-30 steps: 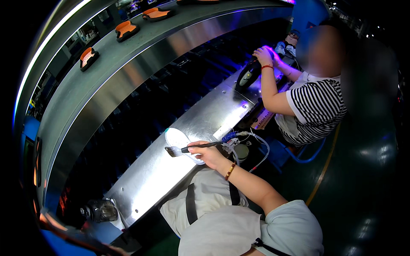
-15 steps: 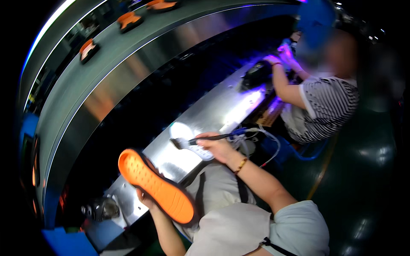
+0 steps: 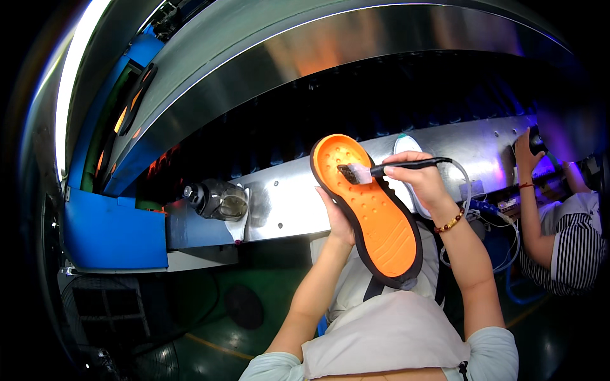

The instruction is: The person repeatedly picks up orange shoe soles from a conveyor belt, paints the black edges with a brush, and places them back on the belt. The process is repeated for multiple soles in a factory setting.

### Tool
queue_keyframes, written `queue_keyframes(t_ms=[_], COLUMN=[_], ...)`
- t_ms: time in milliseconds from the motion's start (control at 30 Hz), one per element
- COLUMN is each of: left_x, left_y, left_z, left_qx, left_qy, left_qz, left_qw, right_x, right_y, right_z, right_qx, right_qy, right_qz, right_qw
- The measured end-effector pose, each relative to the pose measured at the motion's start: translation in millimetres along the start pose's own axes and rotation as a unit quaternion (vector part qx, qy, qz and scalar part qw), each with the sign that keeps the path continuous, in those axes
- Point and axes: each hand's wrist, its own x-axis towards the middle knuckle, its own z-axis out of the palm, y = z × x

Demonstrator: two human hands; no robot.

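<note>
A shoe sole (image 3: 384, 238) with an orange dimpled inside and a black rim is tilted up above my lap. My left hand (image 3: 338, 221) is closed on its left edge, part of the fingers hidden behind it. Between the fingers of my right hand (image 3: 420, 183) is a brush (image 3: 416, 164) with a black handle and a thin tube running from its end. The dark bristles lie over the orange heel part and seem to touch it. Behind the sole, a white sole-shaped piece (image 3: 406, 145) lies on the metal bench (image 3: 279, 197), partly covered by my right hand.
A dark see-through bottle (image 3: 222, 199) lies on a white cloth at the bench's left. Beyond the bench curves a conveyor (image 3: 210, 57), with soles at its left end. A blue housing (image 3: 114, 228) stands left. At right a co-worker's hand (image 3: 526, 155) is over the bench.
The view has swung left. The brush, earlier held apart over the bench, is now over the sole's orange inside. The sole stays in my left hand.
</note>
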Motion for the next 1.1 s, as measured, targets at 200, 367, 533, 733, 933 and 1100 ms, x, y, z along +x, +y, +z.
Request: queue_keyframes(t_ms=[200,367,533,733,933,1100], left_x=[-1.2,14.0,4.1,-7.8,-8.9,-5.7], left_y=[-5.1,1.5,46.9,23.7,23.6,23.0], left_z=[12.0,-16.3,-29.5,14.1,12.0,18.8], left_qx=[0.074,0.105,0.072,0.002,-0.056,0.067], left_qy=[0.086,0.154,0.064,-0.065,0.038,0.09], left_qz=[-0.016,0.09,0.104,0.049,0.071,0.13], left_qw=[0.993,0.978,0.99,0.997,0.995,0.985], right_x=[19.2,-16.4,-58.5,-6.5,-16.4,-11.2], right_y=[-20.5,-1.2,-2.1,-53.1,-45.1,-46.3], right_z=[17.8,40.2,13.0,30.0,34.3,20.9], right_qx=[-0.181,-0.423,-0.375,-0.219,-0.255,-0.226], right_qy=[-0.023,-0.066,-0.255,-0.103,-0.245,-0.136], right_qz=[-0.033,-0.298,-0.156,-0.186,-0.223,-0.119], right_qw=[0.983,0.853,0.878,0.952,0.908,0.957])
